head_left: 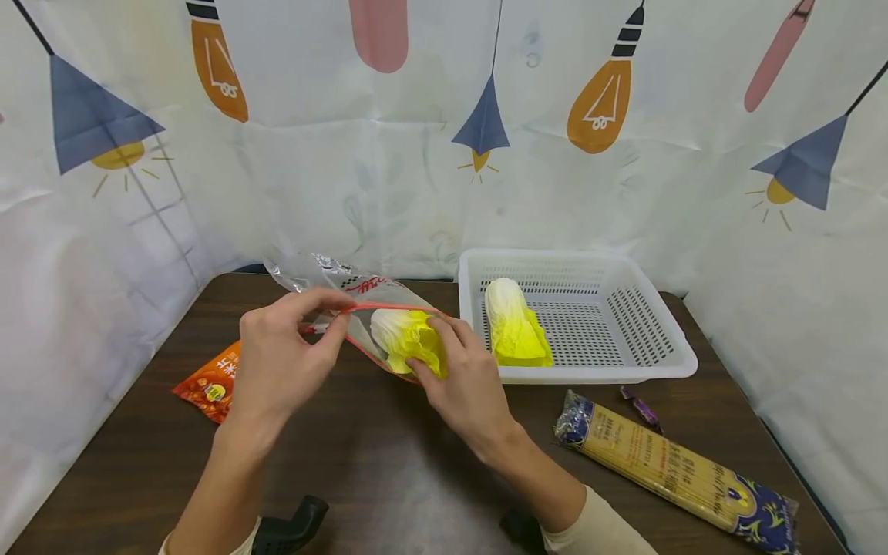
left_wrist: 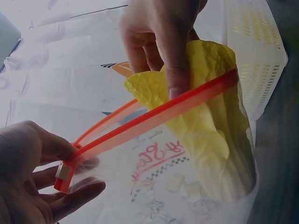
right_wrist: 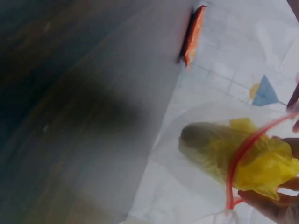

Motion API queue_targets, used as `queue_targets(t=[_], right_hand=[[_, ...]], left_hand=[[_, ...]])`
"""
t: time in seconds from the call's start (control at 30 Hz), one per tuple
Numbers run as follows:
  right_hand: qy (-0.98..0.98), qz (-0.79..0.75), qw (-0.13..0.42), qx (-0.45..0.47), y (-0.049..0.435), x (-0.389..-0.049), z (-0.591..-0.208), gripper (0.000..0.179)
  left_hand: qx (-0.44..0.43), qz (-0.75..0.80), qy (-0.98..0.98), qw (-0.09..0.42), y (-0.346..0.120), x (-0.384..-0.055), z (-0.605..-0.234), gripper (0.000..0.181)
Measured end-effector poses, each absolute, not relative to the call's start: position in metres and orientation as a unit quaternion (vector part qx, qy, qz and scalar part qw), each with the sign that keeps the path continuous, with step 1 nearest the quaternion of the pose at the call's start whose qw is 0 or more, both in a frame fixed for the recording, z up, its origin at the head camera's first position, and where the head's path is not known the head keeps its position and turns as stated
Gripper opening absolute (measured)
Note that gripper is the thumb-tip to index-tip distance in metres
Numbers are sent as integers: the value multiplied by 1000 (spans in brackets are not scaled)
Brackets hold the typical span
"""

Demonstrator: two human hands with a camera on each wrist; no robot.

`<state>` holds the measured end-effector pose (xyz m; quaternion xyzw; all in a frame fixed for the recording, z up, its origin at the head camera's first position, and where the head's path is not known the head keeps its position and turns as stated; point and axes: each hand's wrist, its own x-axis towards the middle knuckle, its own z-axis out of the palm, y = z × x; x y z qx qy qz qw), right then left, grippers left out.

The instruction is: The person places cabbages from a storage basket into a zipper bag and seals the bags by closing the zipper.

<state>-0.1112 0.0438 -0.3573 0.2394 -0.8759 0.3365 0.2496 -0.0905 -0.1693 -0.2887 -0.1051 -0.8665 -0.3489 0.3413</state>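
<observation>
A clear zip bag [head_left: 368,287] with a red-edged mouth and red print is held up above the dark table. My left hand [head_left: 286,354] pinches the bag's corner at the red strip, beside a white slider [left_wrist: 61,171]. Partly inside the bag is a napa cabbage [head_left: 401,339], white at the stem and yellow at the leaves. Its stem points into the bag, and the leafy end sticks out past the red strip in the left wrist view. My right hand [head_left: 468,385] grips that leafy end at the mouth, thumb on one side and fingers on the other.
A white basket [head_left: 597,375] at the back right holds a second napa cabbage [head_left: 515,327]. In front of it lie a long pack of noodles [head_left: 666,466] and a small purple wrapper [head_left: 644,410]. An orange snack packet [head_left: 211,381] lies left, partly behind my left arm.
</observation>
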Motion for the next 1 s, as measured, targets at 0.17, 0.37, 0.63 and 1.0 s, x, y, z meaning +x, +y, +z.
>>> queue_targets(t=[0.17, 0.37, 0.63, 1.0], right_hand=[[-893, 307, 232, 234, 43, -106, -357, 62], [-904, 289, 223, 224, 44, -103, -353, 70], [-914, 293, 187, 209, 49, -105, -350, 64], [-902, 335, 164, 218, 59, -110, -348, 34]], left_hand=[[-99, -344, -866, 348, -170, -91, -288, 18], [-89, -333, -870, 352, -169, -93, -291, 16], [-79, -326, -872, 357, -169, -97, -296, 15], [-82, -333, -872, 348, -168, -105, -304, 17]])
